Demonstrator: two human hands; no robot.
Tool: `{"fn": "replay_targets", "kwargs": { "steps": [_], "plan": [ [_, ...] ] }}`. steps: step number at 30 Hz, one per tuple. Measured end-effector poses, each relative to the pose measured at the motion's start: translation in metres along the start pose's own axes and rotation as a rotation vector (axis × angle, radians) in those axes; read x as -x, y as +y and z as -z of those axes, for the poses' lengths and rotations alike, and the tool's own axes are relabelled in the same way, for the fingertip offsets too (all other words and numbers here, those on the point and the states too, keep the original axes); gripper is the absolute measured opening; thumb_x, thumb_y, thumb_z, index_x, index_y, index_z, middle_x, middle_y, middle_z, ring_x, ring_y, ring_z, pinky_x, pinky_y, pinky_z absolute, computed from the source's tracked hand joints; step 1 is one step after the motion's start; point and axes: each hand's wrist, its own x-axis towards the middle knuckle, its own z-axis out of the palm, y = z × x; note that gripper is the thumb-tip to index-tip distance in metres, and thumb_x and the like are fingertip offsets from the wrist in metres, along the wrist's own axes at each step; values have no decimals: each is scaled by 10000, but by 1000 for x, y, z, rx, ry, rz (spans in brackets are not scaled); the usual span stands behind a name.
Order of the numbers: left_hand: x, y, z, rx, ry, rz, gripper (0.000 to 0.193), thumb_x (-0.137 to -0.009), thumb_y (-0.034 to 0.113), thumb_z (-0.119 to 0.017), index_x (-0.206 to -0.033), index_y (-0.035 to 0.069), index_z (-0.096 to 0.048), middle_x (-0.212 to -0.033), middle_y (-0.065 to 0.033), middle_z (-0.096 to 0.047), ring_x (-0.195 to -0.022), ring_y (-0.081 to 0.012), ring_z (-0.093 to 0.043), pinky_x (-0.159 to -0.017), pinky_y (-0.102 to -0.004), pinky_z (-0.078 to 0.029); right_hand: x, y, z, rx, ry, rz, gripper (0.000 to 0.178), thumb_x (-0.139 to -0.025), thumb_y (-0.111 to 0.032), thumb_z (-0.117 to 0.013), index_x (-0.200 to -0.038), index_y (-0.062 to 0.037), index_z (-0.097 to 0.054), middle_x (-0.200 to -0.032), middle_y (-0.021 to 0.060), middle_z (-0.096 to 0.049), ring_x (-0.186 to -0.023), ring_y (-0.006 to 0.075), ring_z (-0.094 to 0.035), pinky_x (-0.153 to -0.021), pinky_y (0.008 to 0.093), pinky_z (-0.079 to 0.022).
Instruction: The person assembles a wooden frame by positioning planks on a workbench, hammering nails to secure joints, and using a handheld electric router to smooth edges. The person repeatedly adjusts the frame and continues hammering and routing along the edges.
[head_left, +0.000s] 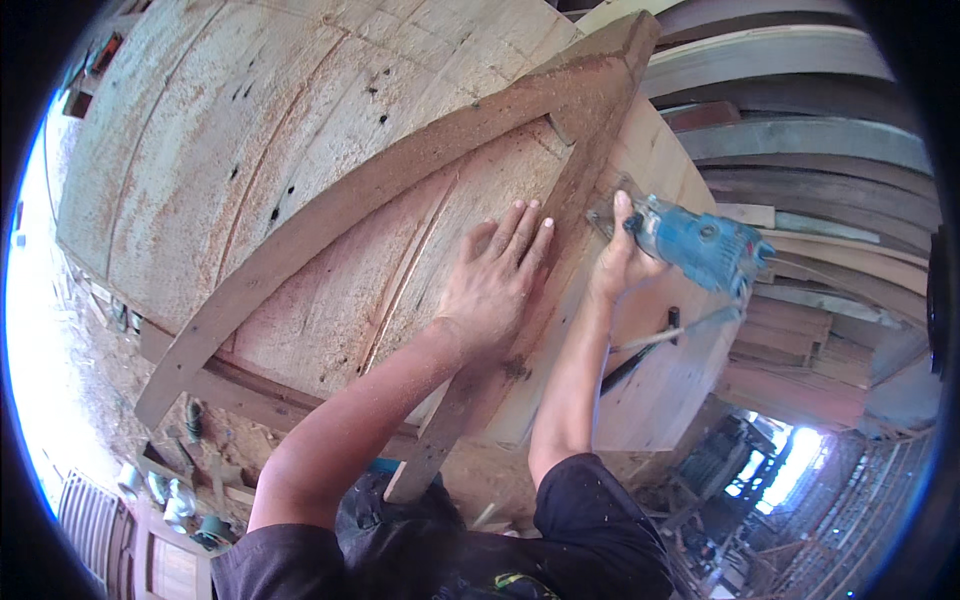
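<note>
My left hand lies flat, fingers stretched out, on the straight bar of a wooden frame and the panel beside it. A curved wooden piece meets this bar at the far end, forming a bow shape on the wide plank panel. My right hand is wrapped round a blue corded power tool, close to the bar's right side. The tool's metal base end is towards the bar; its exact kind and cutting end cannot be made out.
Sawdust covers the panel. A dark-headed tool like a hammer lies right of my right forearm. Curved boards are stacked at the right, with shorter planks nearer. Containers and scraps lie on the floor at lower left.
</note>
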Motion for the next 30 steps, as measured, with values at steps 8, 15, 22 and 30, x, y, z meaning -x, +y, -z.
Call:
{"fn": "replay_targets", "kwargs": {
  "steps": [8, 15, 22, 30],
  "plan": [
    [-3, 2, -12, -187, 59, 17, 679, -1122, 359, -550, -1719, 89, -372, -1812, -149, -323, -1677, -300, -305, -1285, -544, -245, 58, -99, 128, 227, 40, -51, 901, -767, -24, -1013, -1494, 7, -483, -1435, 148, -617, -1296, 287, -595, -1127, 457, -526],
    [-68, 15, -21, -633, -147, -142, 856, -1133, 551, -464, -1747, 0, -234, -1855, -206, -98, -1731, -346, -41, -1352, -615, -108, 142, -189, 239, 372, -67, -331, 1006, -613, -29, -1062, -1453, -50, -509, -1442, 107, -601, -1306, 265, -580, -1159, 433, -527],
    [-89, 124, -114, 107, -645, -163, 832, -1148, 617, -397, -1716, 14, -317, -1833, -227, -189, -1714, -373, -113, -1352, -638, -93, 193, -212, 287, 301, 68, -385, 1028, -576, -55, -1080, -1446, -60, -532, -1417, 84, -617, -1310, 254, -587, -1181, 406, -508],
    [95, 79, -71, -519, -28, -123, 901, -1025, 581, -692, -1646, -21, -440, -1738, -231, -411, -1645, -361, -325, -1338, -595, -219, 231, -243, 310, -307, 338, -751, 919, -743, 13, -985, -1512, -86, -492, -1487, 98, -572, -1354, 250, -553, -1178, 499, -507]
  ]
}}
